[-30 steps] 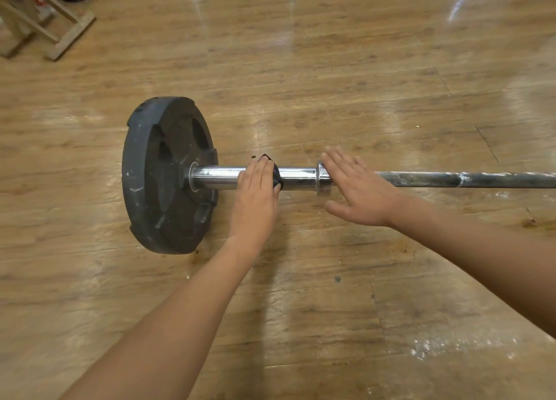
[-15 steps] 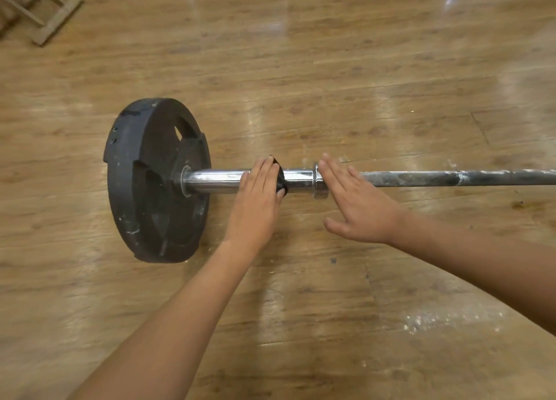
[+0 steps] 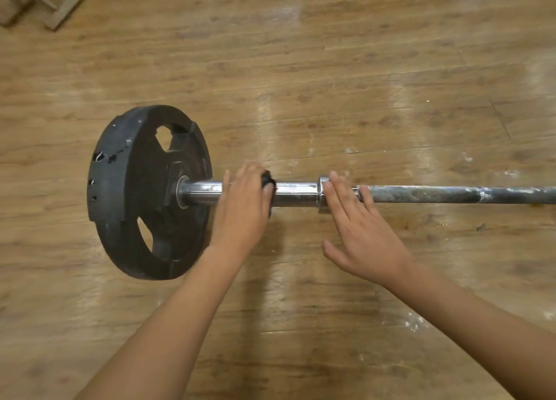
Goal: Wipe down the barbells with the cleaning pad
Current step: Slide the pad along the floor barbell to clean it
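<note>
On wooden plank floor (image 3: 301, 68), centre: long steel barbell (image 3: 451, 195) w/ black round weight plate (image 3: 135, 189) at its L end. L hand (image 3: 240, 207) curls over chrome sleeve, gripping black cleaning pad (image 3: 267, 181) against it. R hand (image 3: 364, 237) flat, fingers straight, touching collar (image 3: 322, 199).

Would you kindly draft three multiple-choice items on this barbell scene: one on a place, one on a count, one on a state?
1. Where is the cleaning pad? A on the floor; B on the chrome sleeve, held by the left hand; C on the bare shaft.
2. The weight plate count is: A one; B two; C three.
3. The right hand is: A flat, fingers straight on the collar; B a fist; C gripping the pad.
Answers: B, the pad peeks out beside the fingers on the sleeve; A, a single black disc shows; A, its fingers lie straight.
</note>
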Available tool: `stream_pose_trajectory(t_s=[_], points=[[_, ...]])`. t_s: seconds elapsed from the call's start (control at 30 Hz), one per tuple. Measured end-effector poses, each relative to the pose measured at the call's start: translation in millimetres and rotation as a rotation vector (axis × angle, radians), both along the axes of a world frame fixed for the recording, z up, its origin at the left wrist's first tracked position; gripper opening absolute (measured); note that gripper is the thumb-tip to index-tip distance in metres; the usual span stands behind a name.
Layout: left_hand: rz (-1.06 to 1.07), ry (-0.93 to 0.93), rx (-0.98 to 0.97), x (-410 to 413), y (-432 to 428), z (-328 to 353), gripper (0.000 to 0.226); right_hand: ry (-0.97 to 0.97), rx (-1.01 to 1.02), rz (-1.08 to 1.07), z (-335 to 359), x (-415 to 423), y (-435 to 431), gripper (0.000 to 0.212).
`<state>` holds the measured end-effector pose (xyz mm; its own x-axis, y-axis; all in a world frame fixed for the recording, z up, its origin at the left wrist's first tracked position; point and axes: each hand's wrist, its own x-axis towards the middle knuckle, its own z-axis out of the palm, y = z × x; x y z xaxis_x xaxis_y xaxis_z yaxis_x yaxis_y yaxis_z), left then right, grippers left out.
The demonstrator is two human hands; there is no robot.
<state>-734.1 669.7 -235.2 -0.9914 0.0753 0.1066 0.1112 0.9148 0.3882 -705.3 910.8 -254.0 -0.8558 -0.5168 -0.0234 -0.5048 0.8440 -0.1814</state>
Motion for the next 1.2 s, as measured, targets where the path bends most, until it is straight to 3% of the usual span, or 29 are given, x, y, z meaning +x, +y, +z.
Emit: stream_pose_trajectory(t_s=[0.07,0.27,0.33,0.47,0.6,0.77,0.97,1.2], points=[[0.109,0.006,0.05,6.5,-1.2,1.0,0.036,0.016,-0.018,-0.009,-3.5,4.8,-0.8,0.102],[-0.01,0.027,-0.034,45.0,33.9,-12.8,0.053,0.046,-0.106,-0.063,-11.0,22.1,-10.0,0.1],[0.045,0.025,-0.067,45.2,22.7,-9.7,0.052,0.043,-0.121,-0.071,-9.8,26.4,-10.8,0.1],[0.217,0.008,0.05,43.7,0.9,-3.8,0.047,0.046,-0.14,-0.076,-11.4,31.2,-12.5,0.099],[0.069,-0.003,0.089,42.7,31.9,-4.0,0.045,0.091,-0.189,-0.07,-19.5,31.9,-11.5,0.094],[-0.057,-0.056,-0.017,31.7,30.9,2.7,0.04,0.149,-0.202,-0.073,-27.7,32.4,-10.9,0.095],[0.224,-0.065,0.054,38.6,8.0,10.2,0.039,0.201,-0.203,-0.064,-32.8,32.8,-10.0,0.097],[-0.037,-0.029,-0.004,60.9,54.0,-2.7,0.05,0.276,-0.199,-0.029,-43.1,34.4,-6.1,0.099]])
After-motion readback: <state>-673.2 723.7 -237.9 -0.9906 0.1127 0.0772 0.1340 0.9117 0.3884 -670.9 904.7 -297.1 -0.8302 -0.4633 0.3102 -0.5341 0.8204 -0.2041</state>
